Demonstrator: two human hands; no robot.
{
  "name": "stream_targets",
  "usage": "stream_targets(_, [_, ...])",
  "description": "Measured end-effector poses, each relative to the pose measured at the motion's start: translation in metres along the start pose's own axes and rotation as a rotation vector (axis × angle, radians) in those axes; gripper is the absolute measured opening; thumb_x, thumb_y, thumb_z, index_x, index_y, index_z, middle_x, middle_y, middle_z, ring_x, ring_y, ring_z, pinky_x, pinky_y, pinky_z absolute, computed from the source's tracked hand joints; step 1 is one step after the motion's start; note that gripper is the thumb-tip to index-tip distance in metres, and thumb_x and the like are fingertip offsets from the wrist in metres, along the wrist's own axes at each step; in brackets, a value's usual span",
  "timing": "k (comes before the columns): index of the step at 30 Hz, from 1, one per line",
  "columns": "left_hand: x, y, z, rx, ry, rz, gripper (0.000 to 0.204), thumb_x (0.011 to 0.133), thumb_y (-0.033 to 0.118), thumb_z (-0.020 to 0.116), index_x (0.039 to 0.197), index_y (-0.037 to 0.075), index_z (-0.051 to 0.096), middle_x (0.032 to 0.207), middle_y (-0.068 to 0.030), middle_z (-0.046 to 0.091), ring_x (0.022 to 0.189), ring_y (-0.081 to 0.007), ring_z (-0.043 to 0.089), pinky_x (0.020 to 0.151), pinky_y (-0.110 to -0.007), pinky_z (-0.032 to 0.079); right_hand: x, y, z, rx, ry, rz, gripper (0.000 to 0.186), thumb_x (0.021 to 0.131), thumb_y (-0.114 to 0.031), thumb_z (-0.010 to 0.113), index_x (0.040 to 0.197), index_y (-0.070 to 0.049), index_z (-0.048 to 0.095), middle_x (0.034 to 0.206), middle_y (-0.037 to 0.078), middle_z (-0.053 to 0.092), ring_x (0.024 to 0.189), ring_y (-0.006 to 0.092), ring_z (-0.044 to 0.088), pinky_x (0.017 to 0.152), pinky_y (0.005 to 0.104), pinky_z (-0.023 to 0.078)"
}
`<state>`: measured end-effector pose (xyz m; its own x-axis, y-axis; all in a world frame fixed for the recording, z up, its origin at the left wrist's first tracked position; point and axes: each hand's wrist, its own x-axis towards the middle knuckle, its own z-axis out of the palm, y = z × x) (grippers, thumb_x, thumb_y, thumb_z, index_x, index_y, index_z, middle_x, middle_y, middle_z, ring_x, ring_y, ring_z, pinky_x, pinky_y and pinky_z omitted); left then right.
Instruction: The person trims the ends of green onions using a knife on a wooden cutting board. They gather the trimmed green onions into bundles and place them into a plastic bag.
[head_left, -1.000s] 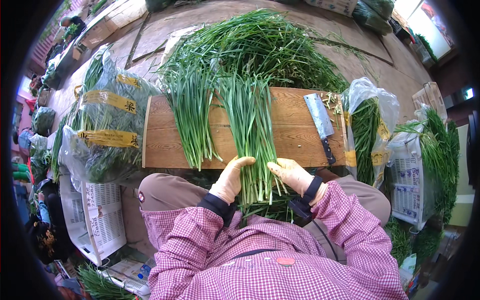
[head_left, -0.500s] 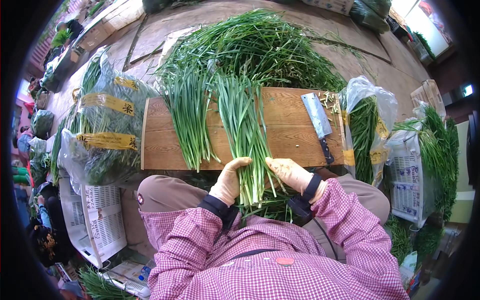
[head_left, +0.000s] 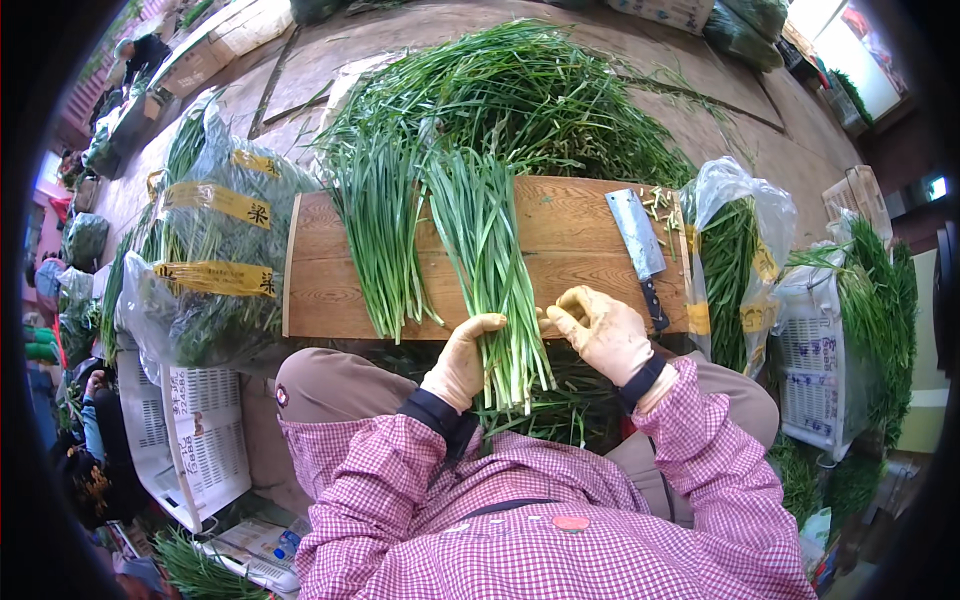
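A bunch of garlic chives (head_left: 490, 255) lies across a wooden board (head_left: 580, 275), its pale stem ends hanging over the near edge. My gloved left hand (head_left: 460, 365) is closed round the stems near that edge, thumb on top. Just right of the bunch, my gloved right hand (head_left: 608, 338) has its fingers curled and drawn together; whatever is between them is too small to make out. A second bunch of chives (head_left: 378, 240) rests on the board to the left. Toward the board's right end lies a cleaver (head_left: 635, 235) with a black handle.
A big heap of loose chives (head_left: 510, 95) rises behind the board. Small cut stem bits (head_left: 660, 205) are scattered by the cleaver. Plastic-wrapped greens (head_left: 225, 250) stand at left, another bagged bundle (head_left: 735, 260) at right. White crates (head_left: 205, 430) flank my knees.
My right hand has let go of the stems and moved slightly right and up, its fingers curling in. The left hand keeps its grip, with the bunch swung slightly left.
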<state>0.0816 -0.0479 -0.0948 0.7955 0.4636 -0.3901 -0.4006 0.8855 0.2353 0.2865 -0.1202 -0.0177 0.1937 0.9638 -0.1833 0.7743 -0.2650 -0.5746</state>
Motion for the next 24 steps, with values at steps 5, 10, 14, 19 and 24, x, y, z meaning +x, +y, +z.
stream_targets(5, [0.003,-0.004,-0.002,0.256,0.37,0.028,0.042,0.093,0.019,0.054,0.123,-0.01,0.063,0.124,-0.0265,0.068,0.111,-0.035,0.067,0.102,-0.043,0.052,-0.017,-0.027,0.014,0.23,-0.049,-0.347,0.025,0.089,-0.026,0.075,0.109,-0.01,0.071,0.092,0.01,0.071,0.087,0.0288,0.07,0.078,0.0384,0.056])
stream_targets(10, [0.004,-0.006,0.0,0.017,0.144,-0.151,0.044,0.096,0.023,0.048,0.125,-0.007,0.062,0.12,-0.0249,0.07,0.109,-0.0349,0.068,0.105,-0.045,0.05,-0.026,-0.037,0.04,-0.139,-0.062,-0.353,0.033,0.084,-0.033,0.077,0.11,-0.014,0.072,0.082,0.007,0.069,0.081,0.0289,0.069,0.073,0.0404,0.055])
stream_targets(14, [0.007,-0.007,-0.006,0.018,0.24,-0.149,0.036,0.097,0.022,0.053,0.118,-0.003,0.064,0.115,-0.0207,0.071,0.104,-0.0335,0.067,0.101,-0.045,0.05,-0.024,-0.036,0.046,-0.094,0.016,-0.384,0.031,0.084,-0.031,0.078,0.109,-0.014,0.071,0.078,0.005,0.066,0.076,0.028,0.068,0.07,0.0403,0.054])
stream_targets(19, [0.008,-0.007,-0.014,0.007,0.276,-0.114,0.025,0.098,0.023,0.056,0.108,0.003,0.066,0.103,-0.0142,0.072,0.093,-0.029,0.067,0.091,-0.043,0.053,-0.019,-0.032,0.044,0.014,0.107,-0.444,0.033,0.083,-0.027,0.078,0.113,-0.014,0.068,0.076,0.005,0.063,0.07,0.0267,0.065,0.065,0.0393,0.052])
stream_targets(24, [0.009,-0.006,-0.018,-0.007,0.258,-0.12,0.023,0.099,0.024,0.056,0.101,0.004,0.068,0.097,-0.0123,0.074,0.088,-0.027,0.069,0.086,-0.041,0.055,-0.015,-0.027,0.043,-0.133,-0.008,-0.533,0.032,0.087,-0.025,0.072,0.117,-0.015,0.068,0.08,0.006,0.063,0.076,0.0289,0.066,0.07,0.0414,0.052])
